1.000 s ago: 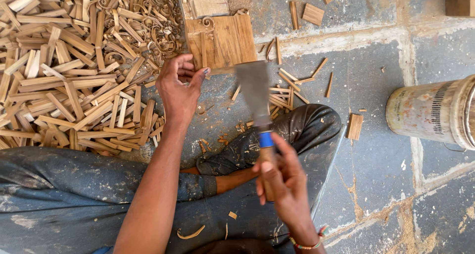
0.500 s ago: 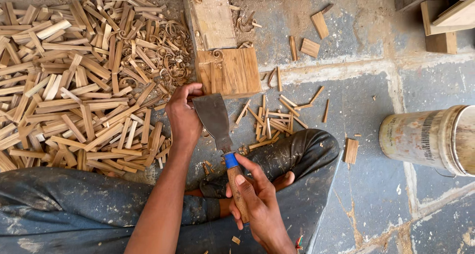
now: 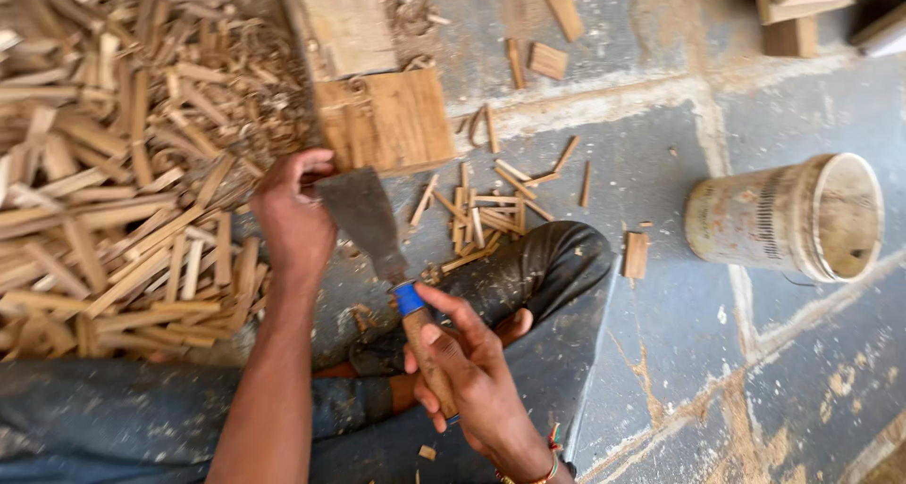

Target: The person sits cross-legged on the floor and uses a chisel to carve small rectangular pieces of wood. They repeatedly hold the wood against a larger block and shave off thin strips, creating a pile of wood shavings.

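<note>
Fingers of the right hand (image 3: 472, 375) are wrapped shut around the wooden handle of a broad cleaver (image 3: 363, 218), just behind its blue collar, so that the flat blade is angled up and to the left over the floor. The left hand (image 3: 294, 218) is curled closed at the blade's far corner, next to a wooden block (image 3: 387, 121); a thin wooden piece seems to be pinched there, though what exactly is held cannot be told. The blade is kept low and close to the block, apparently so that the wood can be steadied on a firm surface while it is cut.

A large heap of split sticks (image 3: 113, 191) is spread on the left, touching the block's side, and little room is left there. A smaller cluster of cut sticks (image 3: 486, 210) lies just right of the blade, above a bent knee in dark trousers (image 3: 538, 276). A pale bucket (image 3: 793, 218) is tipped on its side well apart on the right, and bare stone floor (image 3: 679, 371) is left open between it and the knee. Stray offcuts (image 3: 547, 59) are scattered beyond the block.
</note>
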